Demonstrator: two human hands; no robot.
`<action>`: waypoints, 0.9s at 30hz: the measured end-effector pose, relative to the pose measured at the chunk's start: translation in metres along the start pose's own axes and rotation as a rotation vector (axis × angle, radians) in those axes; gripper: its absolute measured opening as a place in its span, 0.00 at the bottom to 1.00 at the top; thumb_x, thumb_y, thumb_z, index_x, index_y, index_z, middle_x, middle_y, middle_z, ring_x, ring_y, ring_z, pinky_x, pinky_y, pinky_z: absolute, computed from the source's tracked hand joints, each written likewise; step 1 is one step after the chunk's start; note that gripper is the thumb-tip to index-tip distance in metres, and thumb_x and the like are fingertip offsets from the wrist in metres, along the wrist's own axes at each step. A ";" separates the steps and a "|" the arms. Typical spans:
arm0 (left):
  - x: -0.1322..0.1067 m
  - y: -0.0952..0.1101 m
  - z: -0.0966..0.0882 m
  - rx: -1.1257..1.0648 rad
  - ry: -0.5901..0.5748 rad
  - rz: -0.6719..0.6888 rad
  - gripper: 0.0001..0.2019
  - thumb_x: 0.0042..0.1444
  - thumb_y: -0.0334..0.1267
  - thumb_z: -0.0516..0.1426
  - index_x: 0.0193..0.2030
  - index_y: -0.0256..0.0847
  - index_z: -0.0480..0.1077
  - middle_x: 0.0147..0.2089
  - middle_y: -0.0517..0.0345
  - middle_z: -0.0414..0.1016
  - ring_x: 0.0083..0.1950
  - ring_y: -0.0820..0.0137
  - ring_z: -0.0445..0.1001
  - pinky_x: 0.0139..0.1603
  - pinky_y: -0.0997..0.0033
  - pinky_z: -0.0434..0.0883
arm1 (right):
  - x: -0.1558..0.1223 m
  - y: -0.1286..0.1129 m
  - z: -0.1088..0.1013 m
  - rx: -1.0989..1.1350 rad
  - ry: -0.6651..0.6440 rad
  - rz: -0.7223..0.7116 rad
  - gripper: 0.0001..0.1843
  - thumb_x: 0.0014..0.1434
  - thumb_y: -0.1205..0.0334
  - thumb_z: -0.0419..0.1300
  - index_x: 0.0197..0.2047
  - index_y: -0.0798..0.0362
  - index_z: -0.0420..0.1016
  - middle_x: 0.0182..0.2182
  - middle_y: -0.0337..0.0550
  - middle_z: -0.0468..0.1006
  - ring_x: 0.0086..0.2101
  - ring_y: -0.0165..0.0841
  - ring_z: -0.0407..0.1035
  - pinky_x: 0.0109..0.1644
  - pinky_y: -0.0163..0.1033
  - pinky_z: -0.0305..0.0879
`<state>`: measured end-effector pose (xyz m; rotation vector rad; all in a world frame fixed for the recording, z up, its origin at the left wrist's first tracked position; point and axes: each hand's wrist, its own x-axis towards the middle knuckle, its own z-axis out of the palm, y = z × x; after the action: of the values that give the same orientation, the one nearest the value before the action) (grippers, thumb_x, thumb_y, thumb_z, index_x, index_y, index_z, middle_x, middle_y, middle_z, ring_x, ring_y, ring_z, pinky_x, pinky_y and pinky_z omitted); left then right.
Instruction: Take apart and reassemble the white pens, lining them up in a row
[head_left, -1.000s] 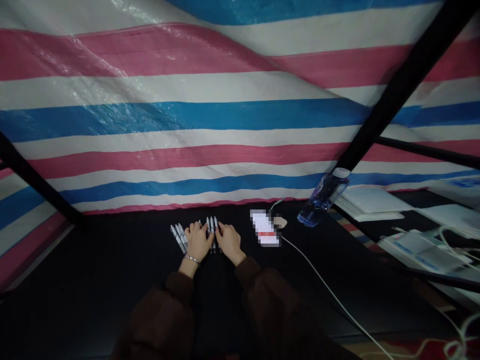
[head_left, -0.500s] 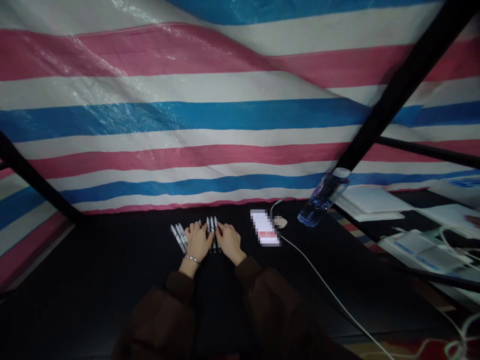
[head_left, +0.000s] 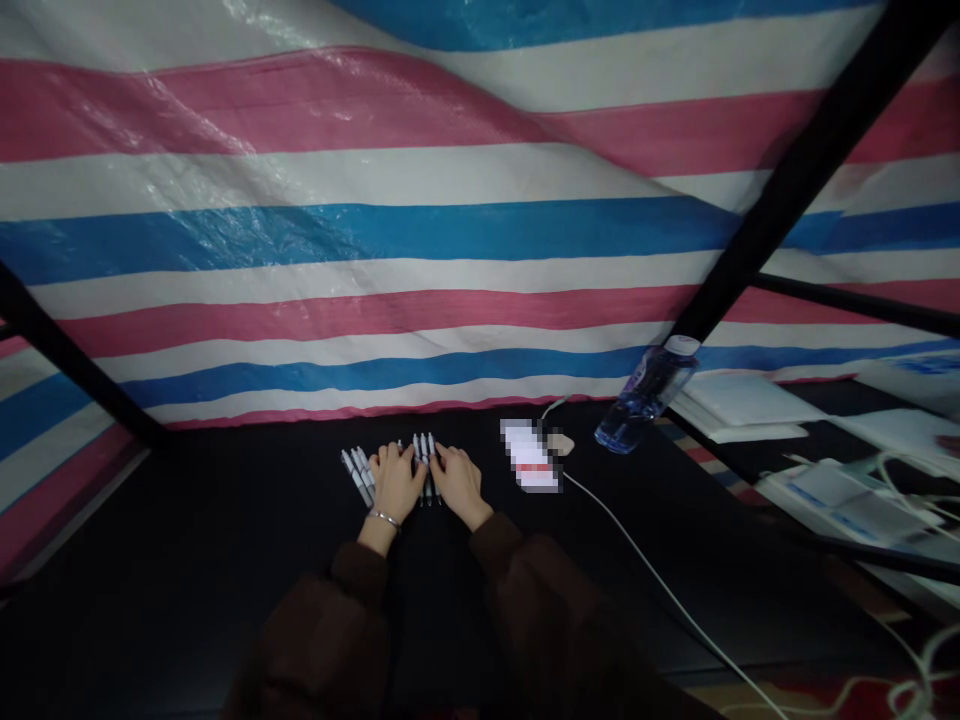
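Observation:
My left hand (head_left: 396,484) and my right hand (head_left: 458,483) lie flat, palms down, side by side on a black tabletop (head_left: 225,540), fingers stretched out. Between them sits a small row of grey-white pens (head_left: 424,452), with both hands touching it at the sides. A second bunch of pens (head_left: 358,470) lies just left of my left hand. A thin bracelet circles my left wrist. Dark brown sleeves cover both arms.
A blurred white card or phone (head_left: 531,456) lies right of my hands, with a white cable (head_left: 660,580) running toward the near right. A clear water bottle (head_left: 645,395) leans further right. White boxes and cables (head_left: 840,490) crowd the right side. A striped tarp (head_left: 420,230) rises behind.

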<state>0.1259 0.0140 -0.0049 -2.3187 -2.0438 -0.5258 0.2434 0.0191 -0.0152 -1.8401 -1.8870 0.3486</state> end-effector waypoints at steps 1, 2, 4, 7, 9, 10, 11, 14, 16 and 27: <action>0.000 0.000 -0.001 0.009 0.015 -0.010 0.18 0.57 0.42 0.47 0.50 0.40 0.68 0.44 0.47 0.67 0.48 0.59 0.61 0.49 0.58 0.54 | 0.000 0.000 0.000 0.002 0.002 0.005 0.18 0.62 0.60 0.48 0.51 0.53 0.70 0.38 0.46 0.75 0.42 0.34 0.67 0.44 0.34 0.58; 0.000 0.000 -0.001 0.021 0.036 -0.027 0.18 0.57 0.42 0.46 0.50 0.40 0.68 0.44 0.47 0.67 0.48 0.59 0.62 0.49 0.57 0.54 | 0.000 0.000 0.000 0.003 0.005 0.010 0.18 0.62 0.60 0.48 0.52 0.54 0.70 0.38 0.47 0.75 0.43 0.35 0.67 0.44 0.34 0.58; 0.000 -0.002 -0.003 0.044 0.082 -0.076 0.18 0.57 0.42 0.46 0.48 0.38 0.68 0.44 0.46 0.68 0.48 0.58 0.62 0.49 0.56 0.54 | 0.000 0.000 0.000 0.005 0.008 0.013 0.19 0.62 0.60 0.47 0.52 0.55 0.69 0.39 0.47 0.75 0.43 0.35 0.67 0.44 0.34 0.58; -0.001 -0.005 -0.005 0.073 0.106 -0.149 0.15 0.56 0.42 0.48 0.43 0.37 0.69 0.42 0.46 0.68 0.48 0.56 0.63 0.49 0.55 0.55 | 0.000 0.000 0.001 0.008 0.016 0.017 0.18 0.62 0.60 0.47 0.51 0.54 0.70 0.39 0.46 0.76 0.43 0.34 0.67 0.44 0.34 0.58; -0.003 -0.008 -0.005 0.089 0.084 -0.160 0.14 0.54 0.42 0.50 0.41 0.37 0.69 0.41 0.46 0.68 0.47 0.55 0.63 0.48 0.54 0.55 | 0.000 0.001 0.001 0.014 0.025 0.024 0.18 0.62 0.60 0.47 0.51 0.54 0.71 0.39 0.46 0.75 0.42 0.34 0.67 0.44 0.33 0.58; -0.004 -0.009 -0.005 0.098 0.072 -0.168 0.14 0.54 0.43 0.50 0.40 0.37 0.69 0.41 0.45 0.68 0.47 0.55 0.63 0.48 0.54 0.56 | 0.000 0.001 0.001 0.018 0.027 0.028 0.18 0.62 0.60 0.47 0.51 0.53 0.71 0.39 0.46 0.75 0.41 0.34 0.67 0.44 0.33 0.58; -0.004 -0.009 -0.004 0.106 0.063 -0.165 0.14 0.54 0.43 0.49 0.39 0.37 0.69 0.41 0.45 0.69 0.47 0.55 0.64 0.48 0.54 0.56 | 0.000 0.001 0.001 0.022 0.026 0.030 0.18 0.62 0.60 0.47 0.51 0.53 0.71 0.38 0.45 0.75 0.41 0.33 0.67 0.43 0.33 0.58; -0.006 -0.010 -0.003 0.136 0.051 -0.138 0.13 0.55 0.41 0.48 0.37 0.36 0.70 0.40 0.45 0.69 0.47 0.55 0.64 0.48 0.55 0.56 | 0.001 0.001 0.001 0.038 0.022 0.036 0.18 0.62 0.60 0.47 0.50 0.52 0.71 0.37 0.44 0.76 0.40 0.33 0.68 0.43 0.33 0.59; -0.006 -0.012 -0.002 0.149 0.054 -0.118 0.13 0.56 0.40 0.47 0.36 0.36 0.70 0.40 0.44 0.69 0.47 0.55 0.64 0.48 0.55 0.57 | 0.001 0.001 0.001 0.058 0.030 0.036 0.18 0.62 0.60 0.47 0.50 0.52 0.72 0.37 0.45 0.76 0.41 0.33 0.68 0.44 0.33 0.59; 0.000 -0.033 -0.011 -0.799 0.406 -0.392 0.15 0.56 0.51 0.48 0.37 0.41 0.62 0.21 0.66 0.61 0.22 0.73 0.63 0.26 0.73 0.61 | 0.000 0.003 0.005 0.409 0.139 0.055 0.18 0.62 0.58 0.46 0.46 0.51 0.73 0.42 0.42 0.76 0.43 0.32 0.69 0.47 0.33 0.60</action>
<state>0.0917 0.0164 -0.0010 -1.7830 -2.3242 -1.9419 0.2436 0.0199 -0.0207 -1.5968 -1.5384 0.5641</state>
